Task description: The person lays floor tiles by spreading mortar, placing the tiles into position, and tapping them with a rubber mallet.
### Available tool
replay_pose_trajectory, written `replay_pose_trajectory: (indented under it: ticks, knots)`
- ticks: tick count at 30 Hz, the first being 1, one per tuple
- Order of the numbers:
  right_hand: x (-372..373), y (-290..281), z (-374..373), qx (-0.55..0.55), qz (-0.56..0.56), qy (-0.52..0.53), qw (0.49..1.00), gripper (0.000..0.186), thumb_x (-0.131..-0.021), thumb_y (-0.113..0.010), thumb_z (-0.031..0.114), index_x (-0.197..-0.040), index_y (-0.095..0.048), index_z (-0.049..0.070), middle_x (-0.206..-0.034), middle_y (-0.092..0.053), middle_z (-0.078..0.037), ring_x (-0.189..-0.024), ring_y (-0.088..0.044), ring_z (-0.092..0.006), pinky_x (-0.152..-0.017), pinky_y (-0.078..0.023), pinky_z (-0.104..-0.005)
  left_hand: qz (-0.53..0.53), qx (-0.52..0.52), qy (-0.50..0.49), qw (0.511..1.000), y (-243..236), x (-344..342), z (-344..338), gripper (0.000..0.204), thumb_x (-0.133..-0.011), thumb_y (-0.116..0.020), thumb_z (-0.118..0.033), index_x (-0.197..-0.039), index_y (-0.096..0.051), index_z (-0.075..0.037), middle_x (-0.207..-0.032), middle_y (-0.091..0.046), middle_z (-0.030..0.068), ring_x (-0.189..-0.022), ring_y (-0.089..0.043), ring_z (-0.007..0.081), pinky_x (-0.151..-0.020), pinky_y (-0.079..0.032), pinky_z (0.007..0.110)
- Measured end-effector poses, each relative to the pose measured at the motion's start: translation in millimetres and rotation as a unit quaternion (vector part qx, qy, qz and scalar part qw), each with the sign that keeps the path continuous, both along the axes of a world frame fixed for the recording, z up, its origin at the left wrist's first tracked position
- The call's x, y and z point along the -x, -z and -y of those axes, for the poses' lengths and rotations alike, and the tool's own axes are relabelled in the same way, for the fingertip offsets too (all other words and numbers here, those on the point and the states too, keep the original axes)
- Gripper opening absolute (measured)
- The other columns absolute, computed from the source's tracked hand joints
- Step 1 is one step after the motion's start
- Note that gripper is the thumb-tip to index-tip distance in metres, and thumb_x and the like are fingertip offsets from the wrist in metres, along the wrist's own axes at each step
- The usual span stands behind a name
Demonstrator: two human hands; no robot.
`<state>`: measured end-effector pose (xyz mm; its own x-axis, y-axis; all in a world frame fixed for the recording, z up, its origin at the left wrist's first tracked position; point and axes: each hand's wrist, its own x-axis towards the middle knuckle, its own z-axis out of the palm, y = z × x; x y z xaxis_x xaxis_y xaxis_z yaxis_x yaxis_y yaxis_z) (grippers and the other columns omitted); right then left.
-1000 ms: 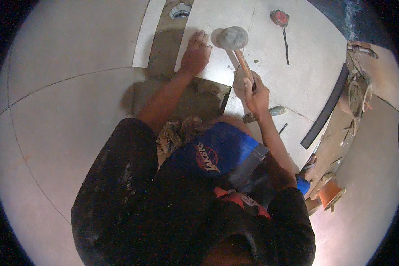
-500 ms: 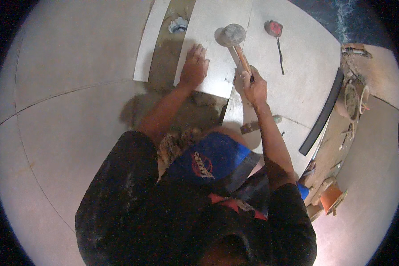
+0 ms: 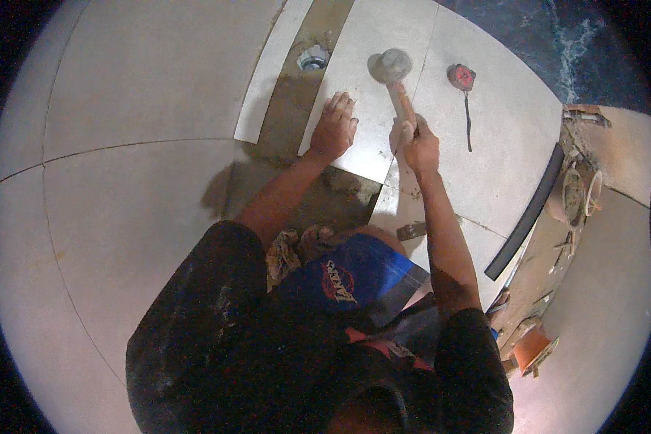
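Note:
My right hand [image 3: 421,147] is closed around the wooden handle of a mallet [image 3: 393,66] with a round grey head. The head is over a pale floor tile [image 3: 372,137]; I cannot tell whether it touches. Flat on that tile's left part lies my left hand [image 3: 333,128], fingers stretched out. Left of the tile runs an open channel [image 3: 289,98] with a round drain opening [image 3: 314,58] in it. Bare, damp-looking ground [image 3: 325,192] shows at the tile's near edge, partly behind my left forearm.
A red and black tape measure [image 3: 461,77] with a dark strap lies at the right. Beyond it are a long black bar [image 3: 526,211], a dirty bucket [image 3: 573,195] and an orange container [image 3: 532,349]. A dirty hand tool [image 3: 412,231] lies beside my right forearm.
The whole view has shifted, so the floor and things appear lower and slightly to the right. My left hand stays flat on the tile, and my right hand still grips the mallet.

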<state>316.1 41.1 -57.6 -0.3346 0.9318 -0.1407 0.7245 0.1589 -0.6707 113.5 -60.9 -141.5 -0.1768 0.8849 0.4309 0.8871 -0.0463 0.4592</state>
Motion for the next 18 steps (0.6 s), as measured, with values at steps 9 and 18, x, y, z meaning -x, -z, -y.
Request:
replay_pose_trajectory:
  ticks: [9,18]
  knots:
    - [3.7,-1.9,-41.5,-0.068,0.006,-0.05,0.996,0.045,-0.1,-0.057,0.036,-0.131,-0.058,0.003,-0.093,-0.07,-0.028,-0.091,-0.07,-0.0448,-0.077,-0.055,-0.048,-0.061,0.052,-0.033,0.996,-19.5,-3.1,-63.1,0.068,-0.094,-0.059,-0.038,-0.143,-0.044,0.007,-0.153,-0.038,0.0263,-0.145,-0.031,0.0405,-0.12,-0.023,0.053]
    - [14.0,-8.1,-60.2,-0.087,0.028,-0.023,0.996,0.047,-0.099,-0.053,0.041,-0.13,-0.058,0.005,-0.093,-0.071,-0.027,-0.088,-0.069,-0.0461,-0.077,-0.056,-0.052,-0.063,0.088,-0.039,0.993,-17.2,-4.9,-77.4,0.073,-0.096,-0.056,-0.044,-0.146,-0.041,0.007,-0.156,-0.034,0.0267,-0.147,-0.029,0.0406,-0.12,-0.02,0.054]
